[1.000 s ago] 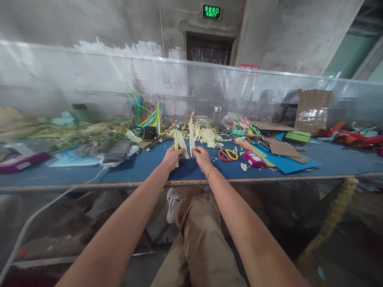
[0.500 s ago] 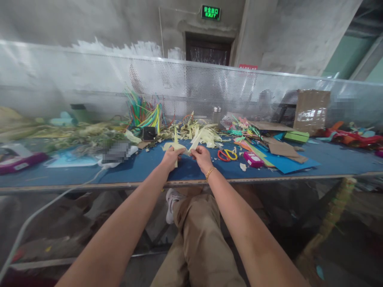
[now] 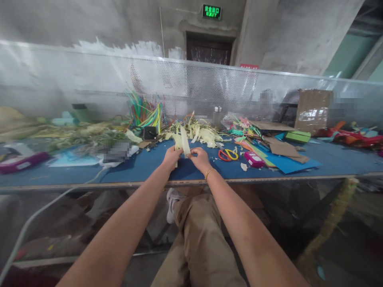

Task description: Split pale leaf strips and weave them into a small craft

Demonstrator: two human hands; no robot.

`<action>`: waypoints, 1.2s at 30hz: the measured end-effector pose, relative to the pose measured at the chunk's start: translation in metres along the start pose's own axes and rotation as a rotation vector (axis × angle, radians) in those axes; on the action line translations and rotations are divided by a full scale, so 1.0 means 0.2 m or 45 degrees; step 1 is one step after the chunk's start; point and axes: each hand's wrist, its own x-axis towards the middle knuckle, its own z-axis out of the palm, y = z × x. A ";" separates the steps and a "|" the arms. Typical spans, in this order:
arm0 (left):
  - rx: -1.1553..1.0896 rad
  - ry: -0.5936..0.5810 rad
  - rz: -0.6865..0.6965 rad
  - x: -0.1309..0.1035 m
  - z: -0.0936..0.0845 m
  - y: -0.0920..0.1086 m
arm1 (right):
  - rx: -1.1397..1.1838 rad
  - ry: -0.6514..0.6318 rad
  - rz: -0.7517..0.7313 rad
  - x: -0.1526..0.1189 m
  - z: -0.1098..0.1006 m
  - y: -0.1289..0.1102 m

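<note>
Both arms reach forward from the bottom corners of the head view, converging over the near part of the blue table [image 3: 149, 169]. The pale pile [image 3: 206, 136] serves as the landmark, and the 2 hands are on its near side, just beside each other.

The left hand [image 3: 171, 158] is in front of the pile and to its left, back of the hand partly up, the fingers curled inward toward the right hand. Its thumb and fingers are narrow, pinching the folded pale strips [image 3: 177, 140], which rise above the grip, with a short end showing below it.

The right hand [image 3: 199, 158] is nearer the person than the pile, its wrist bent so that the fingers point left. Its thumb and index finger close on the lower end of the broad pale strip [image 3: 184, 141]. That strip stands nearly upright in front of the pile, its top leaning slightly left. The other fingers are folded under, their exact curl hidden. A gold bracelet [image 3: 210, 173] circles the right wrist.

To the right of the pile and nearer the person lie the red and yellow scissors handles [image 3: 229, 155], with the purple box [image 3: 254, 159] farther right. The metal bottle [image 3: 217, 116] stands behind the pile; the bundle of coloured stems [image 3: 145, 114] is to its left.
</note>
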 end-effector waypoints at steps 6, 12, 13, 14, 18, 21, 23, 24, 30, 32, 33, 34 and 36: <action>-0.016 -0.008 0.009 -0.01 0.00 0.01 | 0.227 -0.032 0.210 -0.01 0.02 0.02; 0.015 -0.021 0.076 -0.01 0.00 0.01 | 0.242 -0.092 0.220 -0.01 0.03 0.02; 0.017 -0.017 0.083 -0.01 0.00 0.01 | 0.247 -0.123 0.218 -0.01 0.03 0.02; 0.022 -0.010 0.089 -0.01 0.00 0.01 | 0.253 -0.149 0.217 -0.01 0.02 0.02; 0.009 0.011 0.087 0.00 0.00 0.00 | 0.321 -0.164 0.249 -0.01 0.02 0.02; -0.011 -0.026 0.071 -0.01 0.01 0.00 | 0.347 -0.155 0.282 0.00 0.02 0.01; -0.012 -0.044 0.057 -0.01 0.01 0.00 | 0.328 -0.155 0.278 0.00 0.01 0.01; -0.009 -0.057 0.045 -0.01 0.00 0.00 | 0.322 -0.160 0.271 -0.01 0.01 0.00; 0.032 -0.154 0.025 0.00 0.01 0.01 | 0.379 -0.170 0.275 -0.01 0.02 0.00; 0.025 -0.152 0.016 0.00 0.01 0.01 | 0.379 -0.179 0.273 -0.01 0.02 0.00; 0.016 -0.155 0.009 0.00 0.01 0.01 | 0.368 -0.185 0.267 -0.01 0.01 0.00; 0.004 -0.159 0.002 -0.01 0.01 0.01 | 0.349 -0.188 0.257 -0.01 0.01 0.00; -0.013 -0.163 -0.015 -0.01 0.02 0.02 | 0.297 -0.200 0.227 -0.01 0.01 0.00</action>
